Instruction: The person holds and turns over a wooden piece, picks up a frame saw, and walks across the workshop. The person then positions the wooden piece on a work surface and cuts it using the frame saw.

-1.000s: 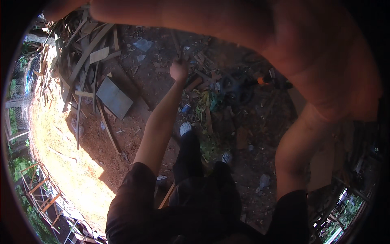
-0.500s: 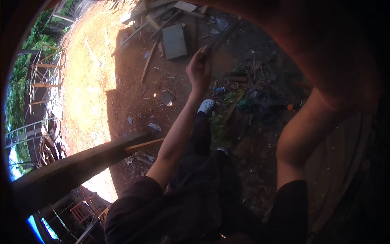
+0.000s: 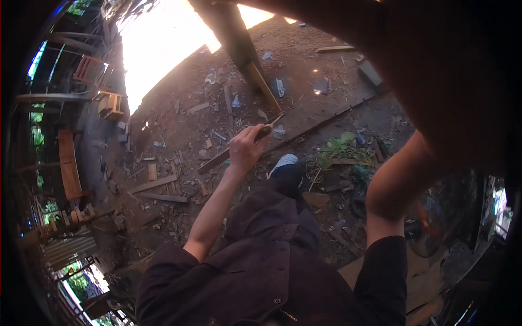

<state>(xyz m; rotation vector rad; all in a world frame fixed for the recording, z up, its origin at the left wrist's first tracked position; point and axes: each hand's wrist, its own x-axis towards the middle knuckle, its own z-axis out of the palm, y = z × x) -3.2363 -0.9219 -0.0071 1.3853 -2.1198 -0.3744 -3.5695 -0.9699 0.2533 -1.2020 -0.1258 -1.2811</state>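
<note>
My left hand (image 3: 248, 148) is closed around a narrow brown stick-like piece (image 3: 215, 161). It juts out on both sides of the fist, with a dark rounded part (image 3: 263, 132) at the thumb and a thin pale tip beyond; its exact kind is unclear. The hand is in front of my body, above the littered dirt floor. My right forearm (image 3: 399, 168) is bent upward at the right. It leads into a large, dark, blurred shape very close to the view, where the fingers of my right hand cannot be made out.
A thick wooden post (image 3: 231, 41) rises ahead, with a thin slat (image 3: 263, 87) against it. Wood scraps (image 3: 157, 197) and rubbish litter the dirt. A leafy green plant (image 3: 340, 148) grows beside my shoe (image 3: 285, 162). Wooden furniture (image 3: 69, 163) stands at the left.
The view has swung left, bringing the post ahead and more furniture in. The held piece, which pointed away before, now lies crosswise in my left hand. My right arm stays raised.
</note>
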